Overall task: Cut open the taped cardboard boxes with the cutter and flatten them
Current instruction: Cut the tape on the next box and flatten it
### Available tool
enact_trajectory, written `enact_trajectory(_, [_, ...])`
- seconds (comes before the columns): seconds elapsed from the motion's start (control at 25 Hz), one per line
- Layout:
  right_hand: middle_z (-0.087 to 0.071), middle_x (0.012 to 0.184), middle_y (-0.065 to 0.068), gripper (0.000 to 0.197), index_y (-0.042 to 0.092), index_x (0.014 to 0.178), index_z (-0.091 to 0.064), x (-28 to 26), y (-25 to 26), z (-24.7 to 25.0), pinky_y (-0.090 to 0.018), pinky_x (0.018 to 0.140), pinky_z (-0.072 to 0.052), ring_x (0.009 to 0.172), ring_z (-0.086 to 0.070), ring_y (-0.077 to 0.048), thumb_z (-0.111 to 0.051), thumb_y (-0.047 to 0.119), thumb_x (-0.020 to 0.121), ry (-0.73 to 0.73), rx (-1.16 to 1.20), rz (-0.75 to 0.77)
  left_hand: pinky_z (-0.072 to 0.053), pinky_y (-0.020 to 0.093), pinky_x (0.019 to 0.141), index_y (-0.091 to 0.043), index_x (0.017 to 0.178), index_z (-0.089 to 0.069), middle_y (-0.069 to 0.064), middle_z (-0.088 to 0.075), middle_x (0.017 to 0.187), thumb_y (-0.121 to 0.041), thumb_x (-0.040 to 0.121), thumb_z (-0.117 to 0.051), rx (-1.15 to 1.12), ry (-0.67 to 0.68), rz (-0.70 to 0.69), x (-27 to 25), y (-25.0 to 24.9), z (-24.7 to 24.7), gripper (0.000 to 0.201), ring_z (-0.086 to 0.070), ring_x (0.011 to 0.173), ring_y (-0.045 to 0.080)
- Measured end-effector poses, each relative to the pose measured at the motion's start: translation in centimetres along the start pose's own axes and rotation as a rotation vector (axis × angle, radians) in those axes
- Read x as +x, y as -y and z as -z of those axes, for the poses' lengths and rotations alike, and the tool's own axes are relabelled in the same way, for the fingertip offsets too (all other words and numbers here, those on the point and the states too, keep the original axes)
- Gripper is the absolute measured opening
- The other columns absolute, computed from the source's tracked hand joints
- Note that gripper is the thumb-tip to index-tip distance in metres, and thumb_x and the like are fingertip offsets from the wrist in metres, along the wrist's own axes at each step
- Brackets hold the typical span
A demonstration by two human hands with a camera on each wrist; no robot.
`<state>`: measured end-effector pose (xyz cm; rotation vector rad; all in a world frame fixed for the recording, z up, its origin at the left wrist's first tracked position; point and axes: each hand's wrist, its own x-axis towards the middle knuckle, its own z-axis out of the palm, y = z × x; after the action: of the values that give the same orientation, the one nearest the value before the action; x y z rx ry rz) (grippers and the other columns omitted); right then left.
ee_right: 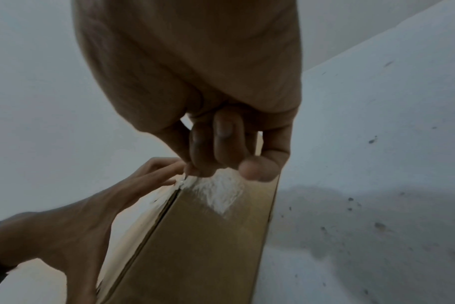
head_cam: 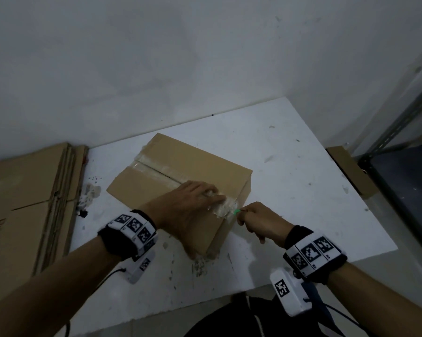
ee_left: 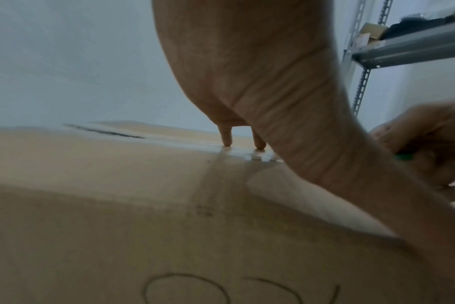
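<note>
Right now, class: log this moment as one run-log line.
left hand: pressing box top | right hand: gripping green cutter at taped seam | box: unflattened

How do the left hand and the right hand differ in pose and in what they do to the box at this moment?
The left hand lies on top of the cardboard box, its fingers pressing on the tape; the right hand is beside the box's near end. The left hand holds nothing; the right hand's curled fingers grip the green cutter, whose tip meets the tape at the edge. Both hands touch the same taped seam.

Pale wall [head_cam: 156,57], grey metal shelving [head_cam: 404,147]
</note>
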<state>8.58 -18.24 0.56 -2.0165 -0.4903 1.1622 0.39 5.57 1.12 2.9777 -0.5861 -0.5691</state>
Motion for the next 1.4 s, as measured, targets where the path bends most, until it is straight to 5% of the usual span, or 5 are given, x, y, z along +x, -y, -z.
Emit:
enact_trajectory(0.16, [-0.040,0.062,-0.006,0.025,0.008,0.071,-0.052,0.0,0.2,-0.1,-0.027,0.042,-0.036,0.038,-0.034,-0.016,-0.043,0.007,0.094,0.001,0.109,-0.030,-0.029,0.042,0.114,-0.028,0.156,-0.016,0.006,-0.028,0.150,-0.086,0.041,-0.077,0.031,0.040,0.005,-0.4,0.1,0.8,0.143,-0.029,0.137,0.024])
enact_trajectory(0.36, [-0.041,0.061,-0.006,0.019,0.008,0.071,-0.055,-1.7,-0.7,-4.4,-0.027,0.041,-0.038,0.045,-0.036,-0.018,-0.050,0.006,0.090,0.376,0.076,-0.067,-0.039,0.039,0.106,-0.026,0.153,-0.026,0.004,-0.036,0.141,-0.086,0.041,-0.076,0.035,0.036,0.013,-0.5,-0.1,0.9,0.137,-0.037,0.126,0.022])
enact_trajectory(0.64, [-0.034,0.056,-0.005,0.019,0.011,0.069,-0.043,-0.8,-0.6,0.4,-0.024,0.045,-0.034,0.042,-0.028,-0.018,-0.047,0.010,0.089,0.102,0.090,-0.079,-0.036,0.041,0.101,-0.025,0.146,-0.028,0.003,-0.038,0.126,-0.091,0.030,-0.072,0.151,0.021,0.071,0.0,-1.0,1.8,0.141,-0.036,0.114,0.021])
enact_trajectory(1.04, [-0.054,0.072,-0.008,0.027,0.010,0.086,-0.069,2.6,-4.9,4.3,-0.033,0.055,-0.051,0.063,-0.051,-0.025,-0.048,0.021,0.099,-0.336,0.104,-0.089,-0.035,0.033,0.096,-0.025,0.144,-0.035,0.003,-0.039,0.119,-0.093,0.030,-0.070,0.105,-0.087,0.086,-0.6,-0.8,1.6,0.138,-0.034,0.107,0.018])
enact_trajectory(1.4, [-0.063,0.107,-0.011,0.034,0.016,0.110,-0.051,4.6,-8.6,5.9,-0.033,0.075,-0.046,0.093,-0.060,-0.031,-0.059,0.045,0.094,-0.436,-0.612,-0.209,-0.025,0.039,0.113,-0.027,0.150,-0.030,0.005,-0.032,0.141,-0.082,0.037,-0.081,0.004,-0.009,0.116,-0.6,-0.8,1.3,0.135,-0.029,0.129,0.024])
